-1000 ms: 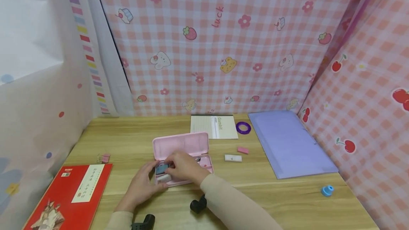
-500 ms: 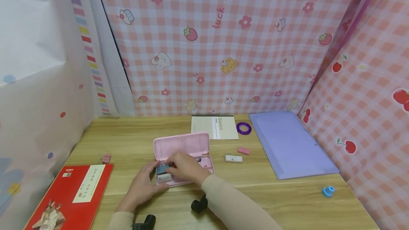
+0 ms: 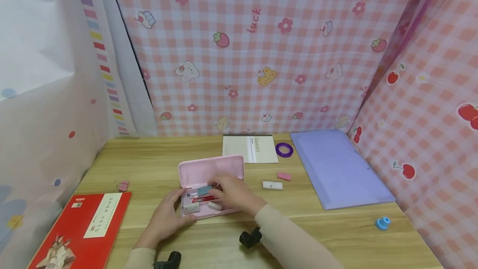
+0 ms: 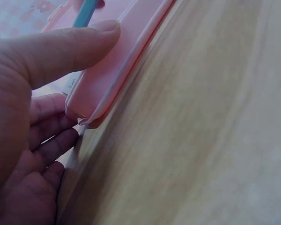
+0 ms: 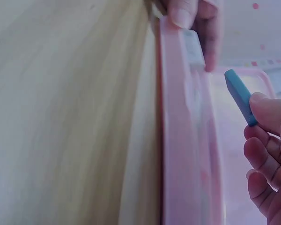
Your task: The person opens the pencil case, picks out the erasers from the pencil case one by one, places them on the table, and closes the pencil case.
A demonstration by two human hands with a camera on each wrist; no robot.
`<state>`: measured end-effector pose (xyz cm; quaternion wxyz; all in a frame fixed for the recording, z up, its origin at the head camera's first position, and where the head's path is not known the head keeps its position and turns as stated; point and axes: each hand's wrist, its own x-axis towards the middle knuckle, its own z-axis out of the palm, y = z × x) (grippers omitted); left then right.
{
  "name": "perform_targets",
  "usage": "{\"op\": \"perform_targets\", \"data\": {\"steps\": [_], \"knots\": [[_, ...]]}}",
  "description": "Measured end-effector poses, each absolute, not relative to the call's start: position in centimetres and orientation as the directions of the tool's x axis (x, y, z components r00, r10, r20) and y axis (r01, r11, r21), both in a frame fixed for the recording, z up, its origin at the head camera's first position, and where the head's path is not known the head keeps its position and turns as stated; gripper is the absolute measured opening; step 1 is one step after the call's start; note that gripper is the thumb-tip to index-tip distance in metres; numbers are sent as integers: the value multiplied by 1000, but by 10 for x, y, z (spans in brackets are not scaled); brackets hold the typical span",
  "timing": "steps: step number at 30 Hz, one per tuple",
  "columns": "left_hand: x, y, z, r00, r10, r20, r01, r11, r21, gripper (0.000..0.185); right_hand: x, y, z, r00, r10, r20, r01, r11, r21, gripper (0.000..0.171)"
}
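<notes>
A pink pencil case (image 3: pixel 210 168) lies with its lid raised on the wooden table. My right hand (image 3: pixel 235 194) pinches a teal eraser (image 5: pixel 241 97) between thumb and fingers, over the case's tray. At the case's left end, my left hand (image 3: pixel 164 220) grips it, thumb (image 4: pixel 79 49) along the front side and fingers round the end. Inside the tray, a white eraser (image 3: pixel 192 208) sits in the front left corner, a small white piece (image 3: pixel 214 206) lies to its right, and a red pen (image 3: pixel 203 199) lies behind them. My right hand hides the tray's right part.
Right of the case lie a white eraser (image 3: pixel 272 185) and a pink eraser (image 3: pixel 284 176). Behind are a notepad (image 3: pixel 250 148) and a purple tape ring (image 3: pixel 284 150). A purple folder (image 3: pixel 340 169), a blue cone-shaped piece (image 3: pixel 382 223), a red book (image 3: pixel 82 231) and a pink clip (image 3: pixel 123 185) surround them.
My right hand has lifted and moved right with the teal eraser, uncovering the red pen and the small white piece in the tray. My left hand has stayed at the case's end.
</notes>
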<state>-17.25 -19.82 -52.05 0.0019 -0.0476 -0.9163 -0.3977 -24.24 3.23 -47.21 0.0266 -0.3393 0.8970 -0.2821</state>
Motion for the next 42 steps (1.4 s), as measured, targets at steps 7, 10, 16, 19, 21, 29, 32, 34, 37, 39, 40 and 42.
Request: {"op": "perform_targets", "data": {"steps": [7,10,16,19,21,29,32,34,37,39,40,42], "knots": [[-173,-197,-519,-996,80,36,81,692,718,104,-239,94,-468,-836,-528,148,-509,646,-568,20],[-173,-197,-520,-996,76,37,80,690,719,104,-240,130,-473,-851,-490,189,-498,636,-590,20],[-174,-196,-520,-995,84,54,98,698,709,105,-239,207,-481,-857,-439,269,-507,633,-584,24],[-173,-196,-519,-994,87,59,103,699,708,104,-236,239,-481,-885,-384,263,-464,691,-554,24],[-173,-196,-519,-995,88,55,101,699,708,104,-235,255,-481,-905,-344,251,-426,737,-526,22],[-171,-197,-519,-995,83,61,102,710,697,104,-237,284,-488,-929,-316,194,-371,770,-520,21],[-171,-198,-521,-995,82,65,104,708,699,104,-239,284,-491,-932,-320,171,-361,769,-527,21],[-171,-198,-522,-994,81,68,105,703,703,104,-240,283,-493,-931,-325,165,-361,769,-528,19],[-172,-198,-523,-994,82,69,107,701,705,104,-241,282,-496,-928,-333,168,-371,772,-517,15],[-172,-198,-523,-994,83,71,109,706,700,104,-241,282,-497,-924,-337,178,-380,770,-512,14],[-173,-198,-523,-994,85,73,112,709,697,103,-241,282,-498,-924,-336,182,-381,769,-513,13],[-173,-198,-523,-993,88,80,119,714,690,103,-242,281,-499,-924,-334,187,-382,769,-512,12]]}}
